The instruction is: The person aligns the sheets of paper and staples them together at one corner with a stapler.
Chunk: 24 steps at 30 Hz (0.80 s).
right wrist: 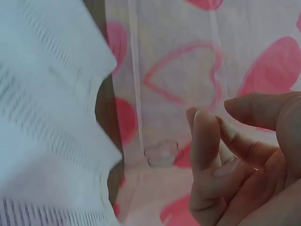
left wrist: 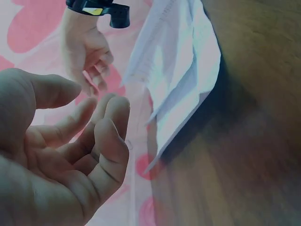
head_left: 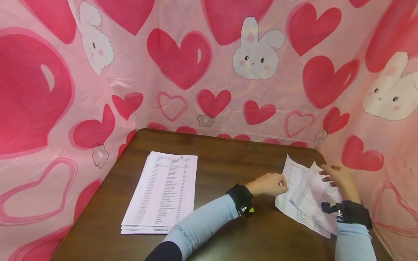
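Note:
Several creased, printed paper sheets (head_left: 311, 197) lie overlapping at the right of the table, their edges lifting off the wood. Just beside their left edge is my left hand (head_left: 267, 184), fingers loosely bent. The left wrist view shows a gap between that hand's thumb and fingers, with nothing held. Over the far right corner of the sheets hovers my right hand (head_left: 339, 179). Its thumb and bent fingers (right wrist: 207, 141) stand apart in the right wrist view, with no paper between them, while the sheets' uneven edges appear to the left.
A neat stack of printed sheets (head_left: 163, 192) rests on the left half of the brown wooden table (head_left: 225, 159). Pink fabric (head_left: 222, 76) with hearts and rabbits hangs around the table's back and sides, near the right hand.

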{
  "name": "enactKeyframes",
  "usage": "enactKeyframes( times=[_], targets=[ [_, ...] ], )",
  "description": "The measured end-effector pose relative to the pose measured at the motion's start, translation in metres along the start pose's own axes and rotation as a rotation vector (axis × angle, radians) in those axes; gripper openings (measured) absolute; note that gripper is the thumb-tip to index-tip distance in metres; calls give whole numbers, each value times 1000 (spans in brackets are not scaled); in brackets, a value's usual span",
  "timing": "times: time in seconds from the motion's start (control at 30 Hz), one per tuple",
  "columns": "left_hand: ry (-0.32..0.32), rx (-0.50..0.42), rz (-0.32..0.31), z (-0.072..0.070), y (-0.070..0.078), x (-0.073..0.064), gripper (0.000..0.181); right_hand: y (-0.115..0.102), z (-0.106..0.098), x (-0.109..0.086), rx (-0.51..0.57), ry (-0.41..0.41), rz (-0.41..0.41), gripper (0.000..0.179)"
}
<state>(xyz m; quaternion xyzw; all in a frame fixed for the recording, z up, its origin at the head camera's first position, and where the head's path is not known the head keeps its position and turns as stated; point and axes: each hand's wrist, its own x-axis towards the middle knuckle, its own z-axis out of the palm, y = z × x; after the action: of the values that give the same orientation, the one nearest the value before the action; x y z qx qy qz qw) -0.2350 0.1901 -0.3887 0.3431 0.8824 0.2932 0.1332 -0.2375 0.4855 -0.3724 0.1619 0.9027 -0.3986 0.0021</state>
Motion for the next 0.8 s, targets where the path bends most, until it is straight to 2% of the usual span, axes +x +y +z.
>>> enactKeyframes(
  times=[0.17,0.3,0.43,0.63,0.8],
  targets=[
    [0,35,-34,15,8,9,13,18,-15,-8,-46,17,1,65],
    [-6,44,-21,26,10,14,12,24,-23,-17,-83,23,33,74],
    [-6,35,-25,34,14,15,13,31,-27,-23,-66,38,86,76],
    [-5,66,-5,47,25,21,12,48,-29,-26,-5,160,99,55],
    [7,56,-39,55,29,26,11,58,-25,-27,-52,259,61,44]
  ],
)
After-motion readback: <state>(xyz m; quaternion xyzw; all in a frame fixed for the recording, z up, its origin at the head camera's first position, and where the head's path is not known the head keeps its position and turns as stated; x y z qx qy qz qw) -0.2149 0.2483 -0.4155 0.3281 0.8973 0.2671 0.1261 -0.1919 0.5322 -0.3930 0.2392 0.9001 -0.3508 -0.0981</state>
